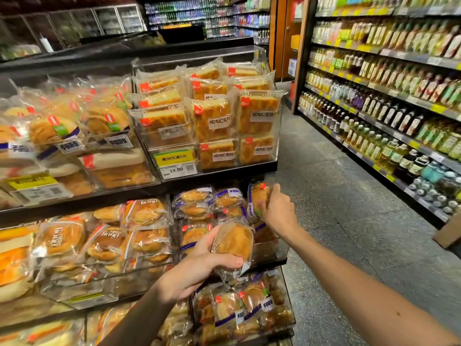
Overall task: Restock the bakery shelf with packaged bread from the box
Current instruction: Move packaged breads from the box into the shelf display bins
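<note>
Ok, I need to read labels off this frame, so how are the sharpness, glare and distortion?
Head view: the wide lens bends the bottle shelves at right; the far-left buns are smeared and overexposed; glare streaks the cake wrappers; the price tag reads sharply; the left hand and its bread pack look crisp; the background is dim.

left hand (199, 268): grips wrapped bun (233, 242), thumb under it, held just in front of the middle tier
right hand (277, 208): fingers curled on second bun pack (257, 198), which stands upright at the tier's right end
bakery shelf (219, 174): three tiers in view, clear bins full of packaged bread
top tier: cake slice packs (258, 116) on the right, round buns on the left, yellow price tag (171, 157) at the front
cardboard box (449, 233): corner only, on the floor at the right edge
bottle shelves (374, 96): across the aisle, blurred
</note>
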### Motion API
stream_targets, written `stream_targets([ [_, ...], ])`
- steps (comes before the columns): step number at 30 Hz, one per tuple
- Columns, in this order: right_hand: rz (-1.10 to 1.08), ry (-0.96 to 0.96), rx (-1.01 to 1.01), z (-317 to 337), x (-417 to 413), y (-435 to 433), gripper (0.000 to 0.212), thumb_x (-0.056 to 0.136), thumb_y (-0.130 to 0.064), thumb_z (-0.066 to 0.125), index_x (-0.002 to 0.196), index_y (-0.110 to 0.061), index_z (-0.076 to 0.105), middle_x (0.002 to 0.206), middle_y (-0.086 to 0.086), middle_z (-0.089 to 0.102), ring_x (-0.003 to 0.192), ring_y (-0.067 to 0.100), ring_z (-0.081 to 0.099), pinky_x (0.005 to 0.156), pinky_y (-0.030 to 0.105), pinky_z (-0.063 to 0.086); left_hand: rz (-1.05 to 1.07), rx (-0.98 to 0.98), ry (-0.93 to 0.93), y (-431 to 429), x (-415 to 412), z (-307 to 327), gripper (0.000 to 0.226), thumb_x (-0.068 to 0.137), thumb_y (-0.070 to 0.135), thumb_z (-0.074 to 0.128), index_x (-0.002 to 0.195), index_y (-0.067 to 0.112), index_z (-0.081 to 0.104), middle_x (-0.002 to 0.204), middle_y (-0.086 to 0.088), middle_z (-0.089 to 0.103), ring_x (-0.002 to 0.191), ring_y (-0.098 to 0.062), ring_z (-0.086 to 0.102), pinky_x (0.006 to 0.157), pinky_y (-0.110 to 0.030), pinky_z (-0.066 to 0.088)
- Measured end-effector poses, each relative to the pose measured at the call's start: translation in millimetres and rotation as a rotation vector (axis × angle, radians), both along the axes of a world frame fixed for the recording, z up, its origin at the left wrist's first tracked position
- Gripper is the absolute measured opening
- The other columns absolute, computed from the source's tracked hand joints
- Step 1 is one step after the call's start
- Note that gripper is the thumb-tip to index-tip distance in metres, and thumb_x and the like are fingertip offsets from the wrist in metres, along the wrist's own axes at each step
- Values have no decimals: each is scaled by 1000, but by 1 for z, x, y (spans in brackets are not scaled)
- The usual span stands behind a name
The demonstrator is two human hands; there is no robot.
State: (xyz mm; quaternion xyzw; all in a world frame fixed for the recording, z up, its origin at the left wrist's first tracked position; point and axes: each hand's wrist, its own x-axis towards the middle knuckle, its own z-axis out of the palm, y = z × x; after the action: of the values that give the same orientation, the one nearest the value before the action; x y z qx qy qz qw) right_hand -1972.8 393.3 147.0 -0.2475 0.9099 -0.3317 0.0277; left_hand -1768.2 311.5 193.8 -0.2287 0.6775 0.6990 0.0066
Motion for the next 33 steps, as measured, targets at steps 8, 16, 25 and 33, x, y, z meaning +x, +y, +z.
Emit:
stream_targets([
  [8,140,340,545,-42,-13,-31,57,93,-38,60,132,0,47,133,19,45,122,32,42,97,37,44,-59,-18,12,-22,7,-3,73,63,19,85,126,36,52,116,11,67,103,-5,67,78,-15,52],
  [16,77,533,647,-45,-18,-46,39,85,-8,62,122,-6,51,107,14,69,106,29,59,76,36,48,-56,-10,50,-30,7,-8,79,59,31,86,127,40,50,117,10,67,105,-9,67,81,-21,55],
  [25,182,478,707,-35,-20,-45,40,99,-18,44,137,-6,46,154,22,27,143,35,24,109,42,34,97,-201,73,-26,-5,-14,70,69,22,88,118,49,46,121,14,57,105,-2,63,79,-20,54],
  [33,308,-216,-179,5,16,22,19,99,-34,57,98,-17,66,86,-7,65,81,14,61,68,24,46,261,70,88,-15,-26,-15,79,69,38,86,133,27,41,126,-1,63,107,-13,66,83,-27,52],
])
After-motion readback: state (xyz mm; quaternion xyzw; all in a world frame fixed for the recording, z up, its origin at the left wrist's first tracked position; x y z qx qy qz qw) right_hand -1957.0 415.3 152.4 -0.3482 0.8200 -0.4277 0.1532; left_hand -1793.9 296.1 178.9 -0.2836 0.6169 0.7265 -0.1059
